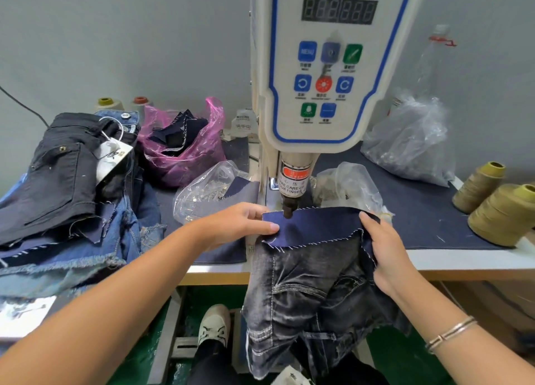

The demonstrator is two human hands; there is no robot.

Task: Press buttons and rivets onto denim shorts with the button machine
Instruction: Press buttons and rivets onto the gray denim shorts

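We hold the waistband of the denim shorts flat under the punch of the button machine, so the press can land squarely. Our left hand pinches the band's left edge; our right hand grips its right corner. The legs hang off the worktop. A shoe sits below, likely by the pedal.
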